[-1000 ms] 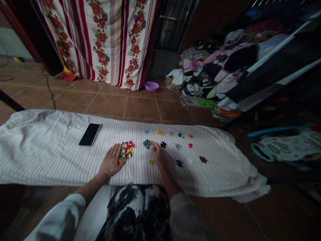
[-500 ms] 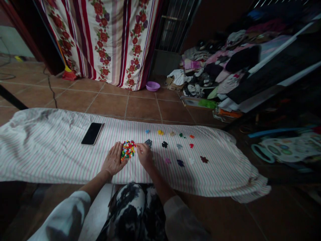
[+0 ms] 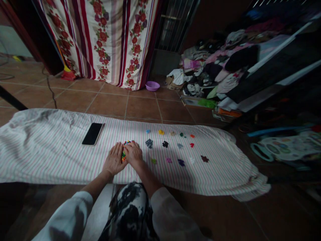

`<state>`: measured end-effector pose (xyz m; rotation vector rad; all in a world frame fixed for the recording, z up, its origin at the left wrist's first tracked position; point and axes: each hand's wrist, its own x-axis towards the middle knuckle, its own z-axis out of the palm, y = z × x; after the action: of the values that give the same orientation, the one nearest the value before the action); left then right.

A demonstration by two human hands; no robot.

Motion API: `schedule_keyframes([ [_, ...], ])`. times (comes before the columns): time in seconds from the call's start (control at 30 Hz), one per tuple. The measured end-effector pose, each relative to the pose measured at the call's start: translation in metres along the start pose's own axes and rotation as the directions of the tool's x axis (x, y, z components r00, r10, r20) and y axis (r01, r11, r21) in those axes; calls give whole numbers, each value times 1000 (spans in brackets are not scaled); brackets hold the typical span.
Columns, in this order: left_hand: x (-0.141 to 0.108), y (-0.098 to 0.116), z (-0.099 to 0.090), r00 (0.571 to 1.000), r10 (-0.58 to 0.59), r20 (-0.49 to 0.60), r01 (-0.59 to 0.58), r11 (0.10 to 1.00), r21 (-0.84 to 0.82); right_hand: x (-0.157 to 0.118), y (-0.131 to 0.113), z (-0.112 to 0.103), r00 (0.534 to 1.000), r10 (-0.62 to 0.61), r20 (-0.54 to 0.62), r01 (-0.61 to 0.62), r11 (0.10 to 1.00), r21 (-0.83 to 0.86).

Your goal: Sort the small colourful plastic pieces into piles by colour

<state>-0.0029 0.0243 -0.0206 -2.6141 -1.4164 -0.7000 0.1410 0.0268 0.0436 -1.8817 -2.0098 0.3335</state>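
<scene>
A pile of small multicoloured pieces (image 3: 123,156) lies on the striped cloth (image 3: 62,160), mostly covered by my hands. Along its left side my left hand (image 3: 114,160) rests flat, fingers stretched out and thumb against the lower edge. My right hand (image 3: 134,154) is over the right part of the pile, its fingers bent down among the pieces; whatever the fingertips hold is hidden. To the right lie small single-colour heaps, among them dark grey (image 3: 148,143), black (image 3: 165,144), yellow (image 3: 161,132), lime green (image 3: 153,161) and pink (image 3: 169,160).
Left of the pile a phone (image 3: 92,134) lies face up. Further heaps include navy (image 3: 181,162), white (image 3: 192,160), brown (image 3: 204,158) and red (image 3: 192,145). Beyond the cloth, a purple basin (image 3: 152,86) and piled clothes (image 3: 200,72) are on the tiled floor.
My right hand has moved left from the pile's edge to over it, covering most pieces and uncovering the dark grey and lime green heaps. The left hand stays in place.
</scene>
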Motion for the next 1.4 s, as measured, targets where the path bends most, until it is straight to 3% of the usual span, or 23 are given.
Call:
schedule_keyframes([
  [0.33,2,1,-4,1000,-4,23,4,1000,8,6,-12,-6,997,59,57,-56,997,-48],
  [0.63,2,0,-4,1000,-3,6,3,1000,-11,0,-5,6,987,25,-160,-15,998,66],
  [0.83,3,0,-5,1000,-1,17,1,1000,-10,-8,0,-3,978,37,-207,-14,994,111],
  [1.03,3,1,-5,1000,4,-3,-4,1000,8,-17,21,-11,953,73,-295,-10,978,211],
  [1.2,4,0,-6,1000,9,6,-9,1000,6,-17,49,-14,898,228,-376,-87,930,357],
  [1.4,3,-1,-7,1000,18,-3,-18,1000,13,-20,75,-15,862,306,-403,-96,880,464],
])
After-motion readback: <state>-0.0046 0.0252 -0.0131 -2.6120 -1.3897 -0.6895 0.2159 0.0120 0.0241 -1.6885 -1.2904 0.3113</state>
